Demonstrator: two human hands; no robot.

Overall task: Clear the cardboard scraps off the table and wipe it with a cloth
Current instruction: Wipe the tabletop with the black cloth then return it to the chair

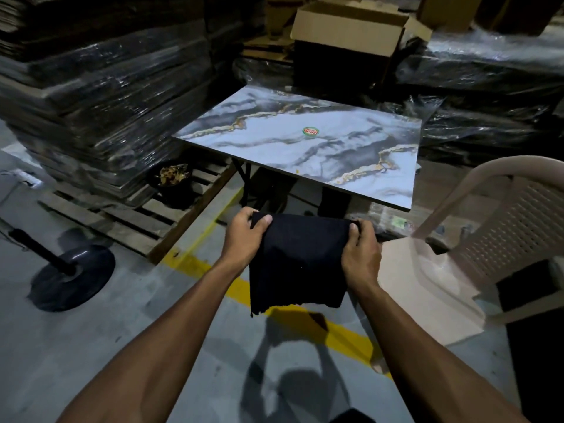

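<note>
Black cloth (297, 257), top corners pinched by left hand (244, 236) and right hand (361, 251); surface (274, 148) apparently scrap-free; wiping pending, cloth to be lowered flat.

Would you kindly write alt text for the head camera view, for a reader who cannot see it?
A person's left hand and right hand hold a black cloth stretched between them, short of a marble-patterned table bearing a round sticker. A beige plastic chair stands to the right; wrapped stacks and an open cardboard box lie beyond.
</note>
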